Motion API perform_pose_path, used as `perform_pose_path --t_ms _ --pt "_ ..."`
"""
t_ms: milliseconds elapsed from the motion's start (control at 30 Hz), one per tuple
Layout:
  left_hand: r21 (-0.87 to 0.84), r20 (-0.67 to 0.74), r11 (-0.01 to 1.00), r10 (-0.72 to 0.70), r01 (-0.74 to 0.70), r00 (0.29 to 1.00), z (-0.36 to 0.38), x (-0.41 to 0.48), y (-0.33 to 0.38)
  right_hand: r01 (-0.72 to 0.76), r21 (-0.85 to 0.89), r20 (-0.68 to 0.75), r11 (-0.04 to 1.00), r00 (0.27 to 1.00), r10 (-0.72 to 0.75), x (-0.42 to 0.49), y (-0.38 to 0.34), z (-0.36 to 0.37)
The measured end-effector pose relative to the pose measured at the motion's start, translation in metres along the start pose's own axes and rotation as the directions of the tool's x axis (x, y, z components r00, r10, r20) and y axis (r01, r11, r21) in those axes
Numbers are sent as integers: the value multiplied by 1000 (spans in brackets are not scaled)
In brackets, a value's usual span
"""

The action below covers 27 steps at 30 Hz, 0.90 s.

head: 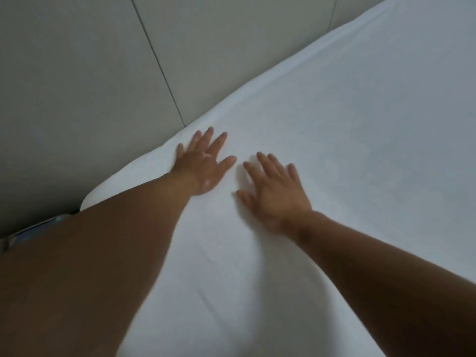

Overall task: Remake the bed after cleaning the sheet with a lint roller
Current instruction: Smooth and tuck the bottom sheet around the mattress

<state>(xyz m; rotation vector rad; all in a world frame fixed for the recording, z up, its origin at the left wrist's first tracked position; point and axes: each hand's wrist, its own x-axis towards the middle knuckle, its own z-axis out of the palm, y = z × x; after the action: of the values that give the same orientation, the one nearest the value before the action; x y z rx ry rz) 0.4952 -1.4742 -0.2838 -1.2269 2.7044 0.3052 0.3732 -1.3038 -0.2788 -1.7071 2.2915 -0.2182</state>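
Observation:
A white bed sheet covers the mattress and fills most of the view, with faint creases near its lower middle. My left hand lies flat on the sheet close to the mattress edge, fingers spread and straight. My right hand presses flat on the sheet just to the right of it, fingers also spread. Neither hand holds anything. No lint roller is in view.
A grey padded headboard or wall panel with vertical seams runs along the sheet's left edge. The rounded mattress corner shows at the left. A bit of light patterned fabric peeks out at the lower left.

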Motion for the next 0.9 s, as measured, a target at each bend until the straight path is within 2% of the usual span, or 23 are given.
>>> perform_pose_path --t_ms 67,200,300,467,533,600,667,800,900 --pt "-23 46 990 -141 142 989 4 27 -22 10 -49 -12 999 1000 -11 28 13 1" --pt "-93 55 938 -330 334 942 3 33 -89 86 -96 -18 992 996 -89 101 17 1" --pt "-52 -5 931 -362 361 932 12 34 -94 76 -101 -1 992 997 -77 174 17 -5" --pt "-116 -53 881 -466 458 883 22 44 -92 -141 -220 -73 965 989 128 258 8 -7" --pt "-132 -66 867 -492 481 868 26 44 -92 -133 -264 -95 955 989 111 272 -4 -5" --pt "-137 -67 864 -496 484 866 25 43 -90 -61 -293 -107 954 994 31 276 -7 -2" --pt "-131 -41 865 -492 484 870 22 43 -93 -5 -290 -48 957 999 -10 278 -8 -6" --pt "-88 29 885 -456 457 890 18 46 -96 95 -352 198 931 980 -25 289 -5 -21" --pt "-88 35 892 -441 443 897 20 46 -96 85 -360 202 929 979 -11 295 -1 -14"
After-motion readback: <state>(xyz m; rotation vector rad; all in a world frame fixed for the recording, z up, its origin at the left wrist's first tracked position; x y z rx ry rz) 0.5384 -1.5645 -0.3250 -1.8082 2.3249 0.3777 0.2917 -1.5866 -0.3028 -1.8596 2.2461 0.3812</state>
